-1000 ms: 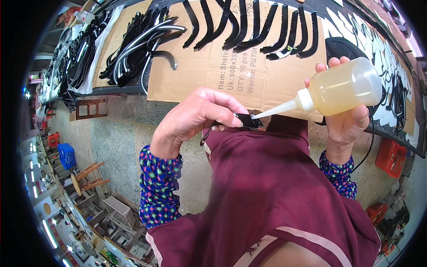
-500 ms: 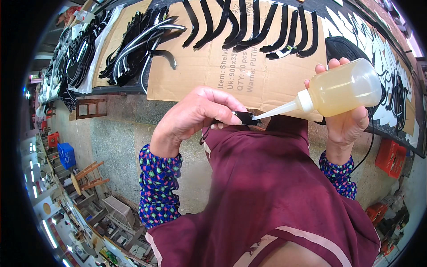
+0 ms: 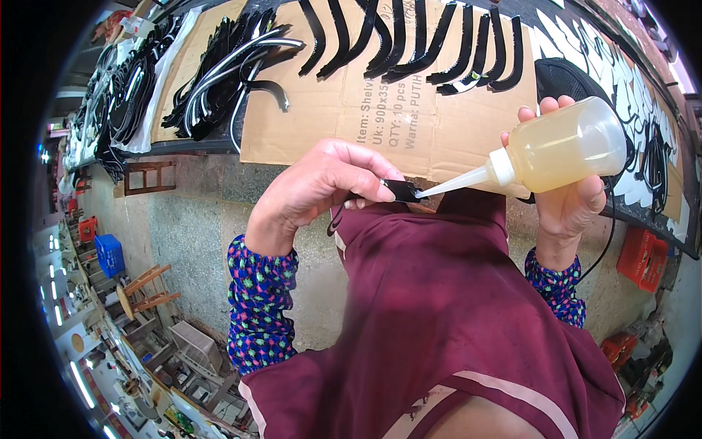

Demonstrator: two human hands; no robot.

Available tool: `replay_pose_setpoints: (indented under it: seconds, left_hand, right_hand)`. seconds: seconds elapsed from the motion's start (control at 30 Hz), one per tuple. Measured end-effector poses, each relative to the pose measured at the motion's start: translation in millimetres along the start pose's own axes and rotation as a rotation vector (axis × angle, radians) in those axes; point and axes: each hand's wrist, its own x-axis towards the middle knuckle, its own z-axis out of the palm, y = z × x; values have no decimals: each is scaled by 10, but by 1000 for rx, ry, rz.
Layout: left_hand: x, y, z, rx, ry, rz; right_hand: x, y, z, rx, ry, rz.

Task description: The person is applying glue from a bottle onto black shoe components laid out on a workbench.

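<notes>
Surface: the long dark surface (image 3: pixel 208 145) crosses the top of the view, beyond both hands, its edge bent by the lens.
Apron: the maroon apron (image 3: pixel 431 293) fills the lower middle.
Cardboard: the brown cardboard sheet (image 3: pixel 292 139) lies on the surface, its near edge just beyond the meeting hands.
Heap: the heap of dark strips (image 3: pixel 212 73), some with pale lines, lies left of the sheet's middle.
Row: the curved strips (image 3: pixel 399 36) lie side by side on the far part of the sheet.
Left hand: the left hand (image 3: pixel 314 183) has its grip pinched narrow on a flat black piece (image 3: pixel 402 192).
Right hand: the right hand (image 3: pixel 567 208) has its grip wrapped around a squeeze bottle (image 3: pixel 567 146) of yellowish liquid, tilted nozzle-down.
Black piece: it is between the hands, above the apron; its long axis runs rightward from the left fingertips, dipping slightly, free end facing the bottle; the left hand is nearer.
Nozzle: the white nozzle (image 3: pixel 457 181) slants down leftward from the bottle.
Tip: its tip (image 3: pixel 420 195) meets the piece's free end; whether truly touching, I cannot tell.
</notes>
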Motion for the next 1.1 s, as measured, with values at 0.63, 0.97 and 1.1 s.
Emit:
replay_pose_setpoints:
  seconds: [0.63, 0.97, 1.1]
  left_hand:
    - [9, 4, 2, -19, -2, 7]
    - [22, 32, 21, -29, 42, 10]
    - [-23, 47, 3, -28, 21, 24]
  right_hand:
    - [-15, 12, 23, 12, 6, 13]
    - [-23, 15, -30, 2, -25, 38]
    - [-5, 33, -99, -23, -104, 36]
